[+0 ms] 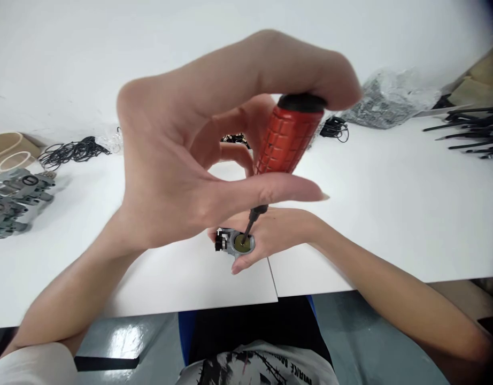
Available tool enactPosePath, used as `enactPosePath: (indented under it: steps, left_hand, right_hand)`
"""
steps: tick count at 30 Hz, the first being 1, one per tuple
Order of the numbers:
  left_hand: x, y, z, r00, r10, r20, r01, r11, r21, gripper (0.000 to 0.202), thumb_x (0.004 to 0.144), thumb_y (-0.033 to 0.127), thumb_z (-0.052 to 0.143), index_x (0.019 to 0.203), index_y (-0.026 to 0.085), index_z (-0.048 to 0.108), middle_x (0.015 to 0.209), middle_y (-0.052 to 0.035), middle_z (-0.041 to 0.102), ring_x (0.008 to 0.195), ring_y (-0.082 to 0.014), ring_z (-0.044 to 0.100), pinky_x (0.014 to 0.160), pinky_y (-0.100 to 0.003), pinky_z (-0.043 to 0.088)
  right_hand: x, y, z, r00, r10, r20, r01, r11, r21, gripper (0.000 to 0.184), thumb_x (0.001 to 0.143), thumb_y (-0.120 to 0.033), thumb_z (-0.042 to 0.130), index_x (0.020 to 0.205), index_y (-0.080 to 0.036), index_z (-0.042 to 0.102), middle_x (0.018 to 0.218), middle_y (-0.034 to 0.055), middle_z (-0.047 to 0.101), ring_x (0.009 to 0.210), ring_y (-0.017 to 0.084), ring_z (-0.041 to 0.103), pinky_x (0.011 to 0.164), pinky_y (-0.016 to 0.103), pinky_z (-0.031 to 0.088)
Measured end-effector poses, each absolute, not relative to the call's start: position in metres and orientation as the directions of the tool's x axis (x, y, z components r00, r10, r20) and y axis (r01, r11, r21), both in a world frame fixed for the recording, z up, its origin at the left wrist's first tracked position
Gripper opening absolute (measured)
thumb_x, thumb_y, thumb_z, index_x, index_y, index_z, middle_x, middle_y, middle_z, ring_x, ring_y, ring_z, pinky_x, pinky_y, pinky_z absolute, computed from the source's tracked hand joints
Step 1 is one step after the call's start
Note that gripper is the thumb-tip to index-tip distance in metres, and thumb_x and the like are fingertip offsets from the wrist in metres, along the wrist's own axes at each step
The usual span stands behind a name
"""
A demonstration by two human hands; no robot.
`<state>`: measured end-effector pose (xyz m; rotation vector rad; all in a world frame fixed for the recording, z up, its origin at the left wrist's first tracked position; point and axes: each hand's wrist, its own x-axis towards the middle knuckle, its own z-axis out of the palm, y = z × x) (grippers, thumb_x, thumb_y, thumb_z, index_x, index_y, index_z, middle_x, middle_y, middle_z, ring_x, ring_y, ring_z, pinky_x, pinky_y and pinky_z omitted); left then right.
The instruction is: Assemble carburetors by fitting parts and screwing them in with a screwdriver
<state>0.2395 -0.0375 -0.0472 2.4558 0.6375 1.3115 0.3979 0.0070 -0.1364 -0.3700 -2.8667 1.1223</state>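
Reaching in from the left, the person's left hand (170, 160) loomed large and close to the camera, its grip closed around a screwdriver with a ridged red handle, a black end cap and a dark slim shaft (289, 141). The index finger arched over the cap, while the thumb lay across the lower handle. The screwdriver slanted downward, its tip at a round brass-coloured disc (247, 248) inside the circular opening of a small grey metal housing with black fittings (231, 246). The right hand (276, 232) held that housing near the desk's front edge, its grip wrapped around it, thumb on the near side; whether the housing touched the desk could not be told.

Around them spread a smooth white desk (391, 208). At far left sat a cluster of grey metal castings (20, 200), with tangled thin black cords (76, 152) just behind. Towards the right rear lay a crinkled clear plastic bag (391, 99), and at far right, a row of slender black tubes (473, 131).
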Motion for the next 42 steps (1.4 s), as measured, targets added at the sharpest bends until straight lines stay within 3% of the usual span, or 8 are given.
enactPosePath:
  steps: [6,11,16,22,27,33,38,42]
  left_hand:
    - [0.228,-0.023,-0.045,0.582,0.547,0.602,0.091,-0.779,0.620,0.044,0.097,0.039,0.045,0.141,0.040,0.042,0.109,0.0052,0.068,0.095,-0.0178,0.071,0.076,-0.036,0.066]
    - [0.235,-0.023,-0.046,0.411,0.563,0.717,0.104,-0.810,0.576,0.040,0.097,0.029,0.043,0.135,0.033,0.051,0.097,0.0066,0.070,0.088,-0.0107,0.070,0.077,-0.029,0.063]
    - [0.238,-0.024,-0.048,0.472,0.601,0.645,0.008,-0.735,0.678,0.047,0.099,0.037,0.029,0.143,0.027,0.042,0.109,0.0005,0.068,0.097,-0.0154,0.069,0.076,-0.037,0.065]
    - [0.237,-0.021,-0.048,0.361,0.569,0.739,-0.011,-0.790,0.614,0.044,0.096,0.028,0.041,0.139,0.029,0.047,0.091,0.0075,0.072,0.087,-0.0071,0.070,0.076,-0.025,0.063]
    - [0.230,-0.015,-0.045,0.537,0.549,0.640,-0.090,-0.718,0.691,0.049,0.098,0.043,0.031,0.129,0.016,0.057,0.104,-0.0029,0.070,0.095,-0.0190,0.071,0.079,-0.042,0.065]
    - [0.226,-0.017,-0.048,0.461,0.531,0.711,0.001,-0.802,0.597,0.037,0.093,0.039,0.049,0.128,0.031,0.057,0.094,0.0062,0.069,0.081,-0.0101,0.068,0.068,-0.031,0.059]
    - [0.229,-0.031,-0.031,0.628,0.538,0.562,-0.036,-0.702,0.711,0.060,0.093,0.059,0.037,0.140,0.023,0.046,0.108,-0.0027,0.067,0.100,-0.0185,0.068,0.073,-0.036,0.065]
    - [0.234,-0.031,-0.026,0.612,0.548,0.570,0.082,-0.761,0.644,0.044,0.095,0.047,0.046,0.134,0.030,0.055,0.095,0.0016,0.068,0.074,-0.0100,0.068,0.069,-0.027,0.064]
  right_hand:
    - [0.397,0.007,-0.138,-0.972,0.234,-0.026,0.191,0.721,-0.666,0.048,0.078,-0.045,0.077,0.115,-0.025,0.053,0.126,0.0078,0.040,0.113,0.024,0.043,0.100,0.038,0.036]
    - [0.397,0.006,-0.138,-0.969,0.245,-0.026,0.201,0.725,-0.659,0.047,0.079,-0.044,0.076,0.115,-0.026,0.053,0.126,0.0072,0.040,0.112,0.024,0.042,0.098,0.037,0.036]
    - [0.397,0.006,-0.138,-0.969,0.245,-0.024,0.199,0.724,-0.660,0.046,0.078,-0.043,0.077,0.114,-0.026,0.054,0.125,0.0073,0.039,0.111,0.024,0.042,0.099,0.039,0.036]
    - [0.397,0.005,-0.138,-0.967,0.253,-0.043,0.218,0.719,-0.660,0.046,0.080,-0.044,0.075,0.116,-0.026,0.053,0.126,0.0075,0.040,0.106,0.023,0.044,0.097,0.038,0.037]
    - [0.397,0.006,-0.139,-0.969,0.243,-0.033,0.203,0.719,-0.664,0.045,0.079,-0.042,0.076,0.115,-0.026,0.053,0.125,0.0074,0.040,0.113,0.025,0.042,0.099,0.039,0.036]
    - [0.397,0.005,-0.138,-0.965,0.259,-0.050,0.226,0.715,-0.661,0.046,0.079,-0.044,0.076,0.116,-0.025,0.054,0.127,0.0079,0.040,0.110,0.025,0.043,0.097,0.040,0.038]
    - [0.397,0.004,-0.137,-0.964,0.262,-0.046,0.227,0.720,-0.656,0.046,0.080,-0.041,0.075,0.117,-0.025,0.054,0.127,0.0083,0.041,0.110,0.025,0.043,0.095,0.040,0.040]
    - [0.397,0.005,-0.136,-0.964,0.262,-0.048,0.226,0.711,-0.666,0.045,0.080,-0.043,0.075,0.116,-0.025,0.054,0.121,0.0074,0.046,0.110,0.026,0.044,0.098,0.041,0.040]
